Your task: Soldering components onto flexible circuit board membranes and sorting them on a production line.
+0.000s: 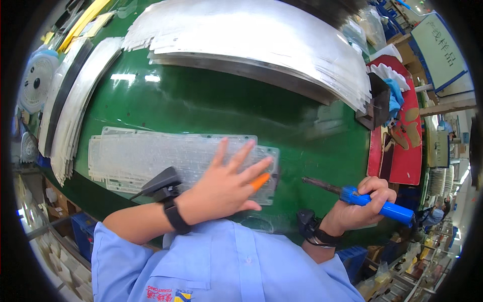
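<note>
Clutching a blue tool [353, 196] at four o'clock, my right hand [363, 206] could slip, scratching sheets [151, 154] beneath my splayed left hand [225, 183].

Silver sheets [251, 43] hog the far edge, with plenty going on at both sides!
And here's the green bench [151, 108], the big stack running along its far edge, ends ragged and uneven. Over to the left edge: pale strips [88, 95] piled up, a dark strip [61, 103] among them, a white fan [37, 83] just past. Yellow strips [93, 17] at the far left corner! Swing to the right edge, and it's a red board [405, 173], blue cloth [395, 98] and something ruffled and white [391, 74] towards its far end, a dark block [374, 108] right beside. Beyond, a pale green sign [443, 53] edged in blue!
</note>
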Demonstrator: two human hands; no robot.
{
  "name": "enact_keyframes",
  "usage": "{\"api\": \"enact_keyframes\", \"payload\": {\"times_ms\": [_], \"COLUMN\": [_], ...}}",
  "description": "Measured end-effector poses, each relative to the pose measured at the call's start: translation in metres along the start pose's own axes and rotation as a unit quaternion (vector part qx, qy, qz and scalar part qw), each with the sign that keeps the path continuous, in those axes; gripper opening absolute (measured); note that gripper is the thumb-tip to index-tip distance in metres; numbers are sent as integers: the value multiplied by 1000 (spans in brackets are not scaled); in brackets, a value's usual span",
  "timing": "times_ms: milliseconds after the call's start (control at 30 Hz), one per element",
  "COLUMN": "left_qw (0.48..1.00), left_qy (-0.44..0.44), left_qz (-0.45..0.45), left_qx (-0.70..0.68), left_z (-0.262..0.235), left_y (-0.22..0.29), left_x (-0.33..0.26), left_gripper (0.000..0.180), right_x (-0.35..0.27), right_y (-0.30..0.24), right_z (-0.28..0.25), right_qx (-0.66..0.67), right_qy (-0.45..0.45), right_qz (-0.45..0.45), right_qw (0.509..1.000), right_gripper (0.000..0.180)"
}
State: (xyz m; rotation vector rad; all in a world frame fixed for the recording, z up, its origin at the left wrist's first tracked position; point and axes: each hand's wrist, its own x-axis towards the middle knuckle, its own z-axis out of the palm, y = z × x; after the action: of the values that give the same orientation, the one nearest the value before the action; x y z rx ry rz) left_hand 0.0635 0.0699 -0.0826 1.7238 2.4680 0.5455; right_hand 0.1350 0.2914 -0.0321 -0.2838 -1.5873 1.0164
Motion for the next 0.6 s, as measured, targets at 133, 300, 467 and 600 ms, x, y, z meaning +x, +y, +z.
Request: {"api": "enact_keyframes", "payload": {"times_ms": [133, 300, 467, 600], "left_qw": [995, 978, 979, 952], "left_qy": [-16, -21, 82, 223], "left_qz": [-84, -171, -110, -91], "left_qx": [51, 121, 149, 187], "left_z": [-18, -38, -76, -102], "left_y": [-17, -26, -40, -68], "left_x": [-45, -64, -22, 46], "left_gripper": [69, 64, 60, 55], "right_x": [1, 1, 0, -4], "right_y": [4, 8, -1, -6], "right_z": [-7, -6, -1, 1], "right_qx": [4, 6, 2, 10], "right_qy": [6, 8, 7, 11], "right_qz": [-3, 0, -15, -16], "right_qw": [1000, 1000, 1000, 1000], "right_gripper": [30, 29, 28, 28]}}
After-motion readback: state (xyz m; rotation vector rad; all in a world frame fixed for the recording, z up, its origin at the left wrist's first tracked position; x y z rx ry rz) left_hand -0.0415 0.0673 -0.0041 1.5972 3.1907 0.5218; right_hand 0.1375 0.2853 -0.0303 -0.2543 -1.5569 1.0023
